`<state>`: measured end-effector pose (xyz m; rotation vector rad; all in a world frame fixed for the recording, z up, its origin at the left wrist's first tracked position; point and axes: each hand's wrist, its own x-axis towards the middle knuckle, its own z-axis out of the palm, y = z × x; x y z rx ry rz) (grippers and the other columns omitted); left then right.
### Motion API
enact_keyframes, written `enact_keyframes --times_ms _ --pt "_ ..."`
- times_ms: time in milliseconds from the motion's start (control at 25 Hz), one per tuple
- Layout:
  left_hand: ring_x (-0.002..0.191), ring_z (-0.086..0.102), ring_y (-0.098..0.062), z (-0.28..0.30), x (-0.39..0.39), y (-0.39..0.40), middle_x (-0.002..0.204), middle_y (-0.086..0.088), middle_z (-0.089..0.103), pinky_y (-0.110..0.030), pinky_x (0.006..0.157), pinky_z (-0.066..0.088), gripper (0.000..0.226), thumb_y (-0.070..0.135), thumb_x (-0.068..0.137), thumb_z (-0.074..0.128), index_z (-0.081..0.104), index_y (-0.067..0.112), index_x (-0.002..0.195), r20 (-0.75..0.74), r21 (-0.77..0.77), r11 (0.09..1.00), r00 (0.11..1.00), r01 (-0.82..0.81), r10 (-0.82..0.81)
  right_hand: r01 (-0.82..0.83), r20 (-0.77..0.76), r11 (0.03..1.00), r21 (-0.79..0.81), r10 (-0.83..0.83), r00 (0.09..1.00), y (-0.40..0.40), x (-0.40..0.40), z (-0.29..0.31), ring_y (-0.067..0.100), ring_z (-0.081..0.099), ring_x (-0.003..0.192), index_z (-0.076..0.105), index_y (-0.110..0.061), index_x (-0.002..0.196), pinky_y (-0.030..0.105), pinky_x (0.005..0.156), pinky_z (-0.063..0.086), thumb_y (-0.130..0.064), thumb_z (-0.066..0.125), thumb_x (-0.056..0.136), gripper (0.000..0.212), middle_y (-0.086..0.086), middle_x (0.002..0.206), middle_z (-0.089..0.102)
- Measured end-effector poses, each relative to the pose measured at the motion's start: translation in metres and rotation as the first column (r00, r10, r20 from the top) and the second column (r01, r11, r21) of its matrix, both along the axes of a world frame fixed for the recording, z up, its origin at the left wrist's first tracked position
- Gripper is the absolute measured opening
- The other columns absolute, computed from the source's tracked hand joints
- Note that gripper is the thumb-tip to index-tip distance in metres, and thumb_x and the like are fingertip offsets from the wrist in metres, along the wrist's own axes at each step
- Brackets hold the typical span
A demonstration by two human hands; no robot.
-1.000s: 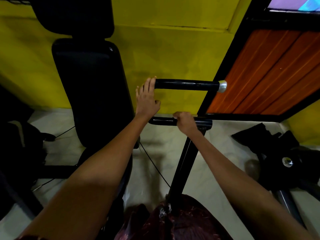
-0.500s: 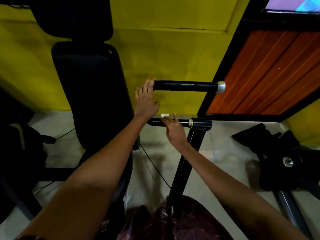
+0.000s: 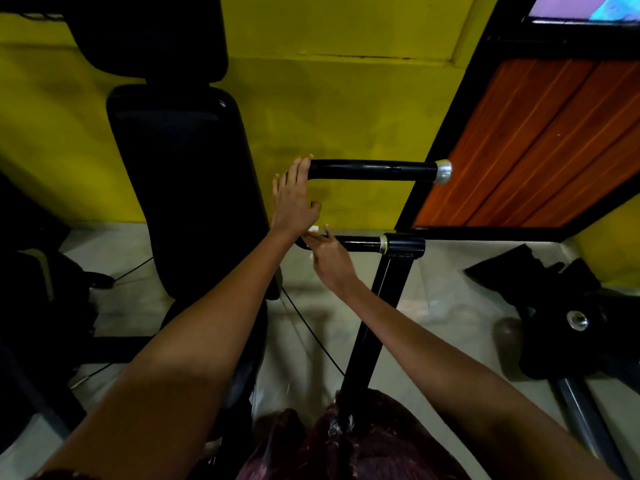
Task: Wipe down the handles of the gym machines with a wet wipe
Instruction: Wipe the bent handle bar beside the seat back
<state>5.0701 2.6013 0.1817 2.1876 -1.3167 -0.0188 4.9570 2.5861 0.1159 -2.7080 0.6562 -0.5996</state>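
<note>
Hands meet at the centre of the frame, on a black gym machine. Left hand (image 3: 293, 199) lies flat with fingers straight and together, fingertips touching the left end of the upper handle (image 3: 372, 170), a black bar with a silver end cap that runs toward the right of centre. Nothing is gripped by this hand.

Right hand (image 3: 327, 252) sits just below and right of it, fingers laid over the left end of the lower handle (image 3: 358, 243), a shorter black bar that ends at a silver ring and a black collar. A small white piece, the wet wipe (image 3: 313, 230), shows at the fingertips, pressed against this bar; most of it is hidden under the hand. Whether the fingers curl round the bar or only press the wipe on it cannot be told.

Black upright post (image 3: 375, 323) drops from the collar toward bottom centre. Black padded backrest (image 3: 187, 188) stands left of centre against the yellow wall (image 3: 346, 105). Orange wooden panel (image 3: 540, 147) in a black frame fills the upper right. Dark cloth and a black weight plate (image 3: 575, 337) lie on the pale floor at the right.
</note>
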Motion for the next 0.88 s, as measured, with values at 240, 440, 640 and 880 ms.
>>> enact_keyframes --times_ms 240,440,640,880 --pt "0.143 0.016 -0.02 0.008 0.006 0.006 0.152 -0.004 0.024 -0.045 0.116 0.002 0.082 0.01 0.081 0.06 0.014 0.018 0.149 -0.015 0.033 0.999 0.999 0.042 -0.042 -0.181 -0.081 0.923 -0.338 0.164 0.983 -0.023 -0.047 -0.018 0.027 0.068 0.094 0.07 0.003 0.101 0.047 0.097 0.042 0.018 0.069 0.045 0.058 0.016 0.097 0.071" --pt "0.144 0.013 -0.02 0.008 0.004 0.006 0.154 -0.003 0.02 -0.043 0.116 0.001 0.085 0.011 0.083 0.061 0.011 0.02 0.15 -0.045 0.045 0.998 0.998 0.035 -0.033 0.052 -0.117 -0.118 0.992 -0.651 0.75 0.028 -0.029 -0.019 0.032 0.056 0.116 0.059 0.002 0.12 0.025 0.087 0.045 0.012 0.043 0.088 0.037 0.019 0.124 0.059" --pt "0.144 0.012 -0.02 0.011 0.003 0.008 0.155 -0.003 0.018 -0.043 0.116 0.001 0.085 0.01 0.082 0.061 0.011 0.022 0.15 -0.091 0.052 0.997 0.994 0.057 -0.052 -0.5 -0.241 -0.499 0.708 -0.835 0.494 0.019 0.011 -0.009 0.033 0.035 0.134 0.037 0.007 0.135 0.036 0.113 0.024 0.006 0.029 0.098 0.038 0.022 0.144 0.036" --pt "0.145 0.01 -0.018 0.019 0.005 0.01 0.156 -0.002 0.014 -0.048 0.115 0.001 0.088 0.009 0.081 0.061 0.009 0.023 0.15 -0.089 0.126 0.989 0.994 0.072 -0.061 -0.622 -0.333 -0.623 0.474 -0.781 0.528 0.032 0.044 -0.003 0.02 0.05 0.122 0.054 0.003 0.113 0.01 0.103 0.033 0.013 0.023 0.091 0.04 0.016 0.129 0.053"
